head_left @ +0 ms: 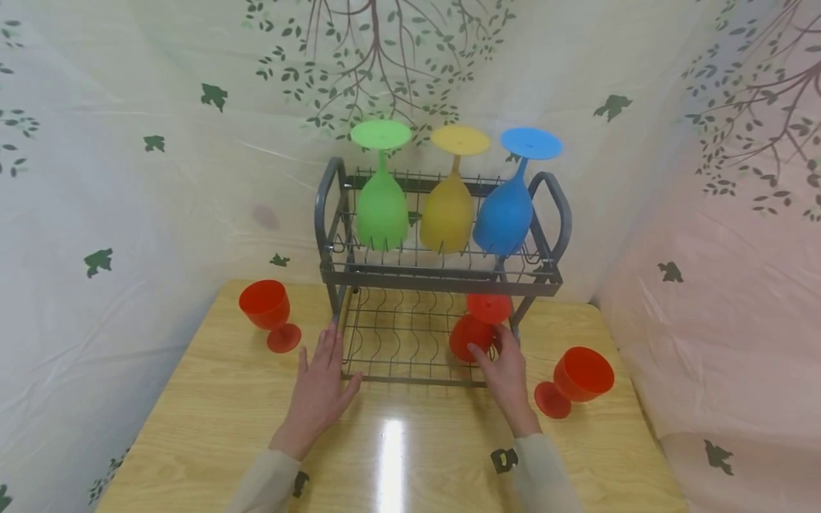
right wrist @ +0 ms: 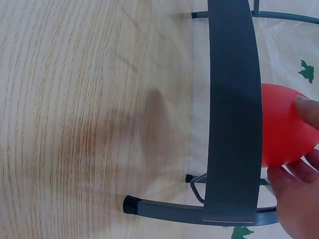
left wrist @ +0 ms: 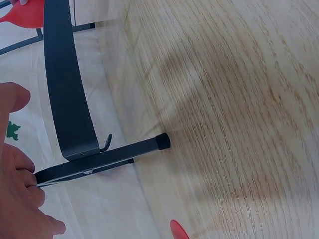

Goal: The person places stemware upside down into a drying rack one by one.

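On the right of the lower shelf, an upside-down red goblet (head_left: 470, 338) has its round foot on top. My right hand (head_left: 507, 370) grips its bowl, thumb in front and fingers on the right side. The right wrist view shows the red bowl (right wrist: 286, 125) between thumb and fingers, partly hidden behind the rack's dark front panel (right wrist: 234, 114). My left hand (head_left: 318, 388) rests against the left front corner of the dish rack (head_left: 442, 281), fingers extended along its side and thumb spread toward the front bar. In the left wrist view its fingers (left wrist: 25, 174) touch the rack's post.
Green (head_left: 382, 214), yellow (head_left: 447, 214) and blue (head_left: 504, 216) goblets stand upside down on the upper shelf. One upright red goblet (head_left: 266, 306) stands on the wooden table (head_left: 212, 427) left of the rack, another red goblet (head_left: 580, 377) on the right. A patterned cloth (head_left: 160, 214) hangs behind.
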